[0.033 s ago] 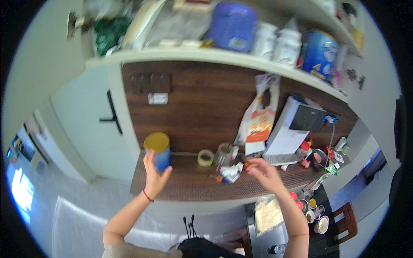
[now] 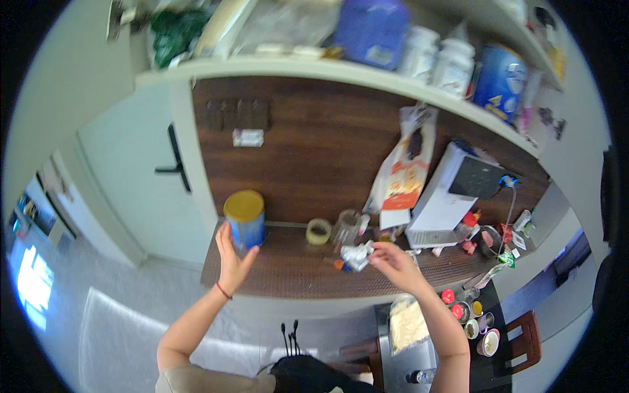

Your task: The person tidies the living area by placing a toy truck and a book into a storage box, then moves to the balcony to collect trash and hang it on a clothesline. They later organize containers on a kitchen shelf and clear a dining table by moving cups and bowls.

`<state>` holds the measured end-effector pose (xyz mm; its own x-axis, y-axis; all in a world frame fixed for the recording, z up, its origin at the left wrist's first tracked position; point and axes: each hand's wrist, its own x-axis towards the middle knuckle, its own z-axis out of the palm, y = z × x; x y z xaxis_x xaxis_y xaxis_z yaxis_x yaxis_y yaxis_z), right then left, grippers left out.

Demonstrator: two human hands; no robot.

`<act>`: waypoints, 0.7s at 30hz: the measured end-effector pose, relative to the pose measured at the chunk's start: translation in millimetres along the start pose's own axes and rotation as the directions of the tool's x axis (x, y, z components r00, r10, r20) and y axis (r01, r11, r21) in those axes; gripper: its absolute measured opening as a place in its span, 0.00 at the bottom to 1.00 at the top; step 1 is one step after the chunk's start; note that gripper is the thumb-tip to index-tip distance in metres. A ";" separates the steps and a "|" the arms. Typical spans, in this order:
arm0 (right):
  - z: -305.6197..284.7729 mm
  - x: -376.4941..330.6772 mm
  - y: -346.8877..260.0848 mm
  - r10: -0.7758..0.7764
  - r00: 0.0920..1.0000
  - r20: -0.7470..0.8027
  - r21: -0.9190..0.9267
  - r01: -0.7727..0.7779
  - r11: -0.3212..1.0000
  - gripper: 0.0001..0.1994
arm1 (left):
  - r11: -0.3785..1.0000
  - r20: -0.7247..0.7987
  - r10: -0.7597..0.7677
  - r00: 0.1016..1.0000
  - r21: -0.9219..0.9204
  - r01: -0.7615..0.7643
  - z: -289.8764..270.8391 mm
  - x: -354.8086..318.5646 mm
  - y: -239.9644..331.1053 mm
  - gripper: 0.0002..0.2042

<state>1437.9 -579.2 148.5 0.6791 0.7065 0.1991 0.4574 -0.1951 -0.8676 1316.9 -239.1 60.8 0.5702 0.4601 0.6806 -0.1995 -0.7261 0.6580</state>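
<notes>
A blue can with a gold lid (image 2: 245, 208) stands upright at the left end of the brown counter. My left hand (image 2: 234, 262) is raised in front of it, thumb and fingers spread. Its fingertips overlap the can's lower side; whether they touch it I cannot tell. My right hand (image 2: 397, 267) reaches over the counter with thumb and forefinger apart. Those fingertips are at the right edge of a crumpled white wrapper (image 2: 354, 258); contact is unclear. Beside the wrapper lies a small orange and blue item (image 2: 341, 265). Behind it stand a clear jar (image 2: 346, 226) and a tape roll (image 2: 318, 231).
Overhead, a shelf (image 2: 282, 66) carries a purple tub (image 2: 372, 31), white bottles and another blue can (image 2: 501, 82). A plastic bag (image 2: 403, 177) hangs on the wall left of a white appliance (image 2: 440, 196). At lower right, a dark table holds jars, cups and a bagged pale slab (image 2: 407, 324).
My right hand has moved left and a little down, toward the crumpled white wrapper. My left hand stays near the blue can. The whole view has shifted slightly.
</notes>
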 end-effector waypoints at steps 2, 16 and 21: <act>51.8 18.3 7.2 0.064 0.980 0.191 -0.071 -0.051 0.996 0.22 | 0.984 -0.024 -0.145 0.989 0.097 0.147 -19.9 -24.8 -48.7 0.45; 264.4 252.8 113.9 0.188 0.979 0.073 -0.106 -0.180 0.978 0.57 | 0.864 0.408 -0.334 0.850 -0.228 0.449 27.2 52.0 -199.2 0.57; 274.8 256.6 127.7 -0.057 0.998 0.009 0.121 0.055 0.991 0.56 | 0.816 0.499 -0.386 0.776 -0.207 0.540 34.7 37.7 -212.9 0.50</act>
<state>1512.8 -235.8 -36.4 0.6469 0.7224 0.2442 0.4214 -0.0717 -0.9041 1408.5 -84.9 -64.8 0.9170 0.3825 0.1129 -0.0201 -0.2385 0.9709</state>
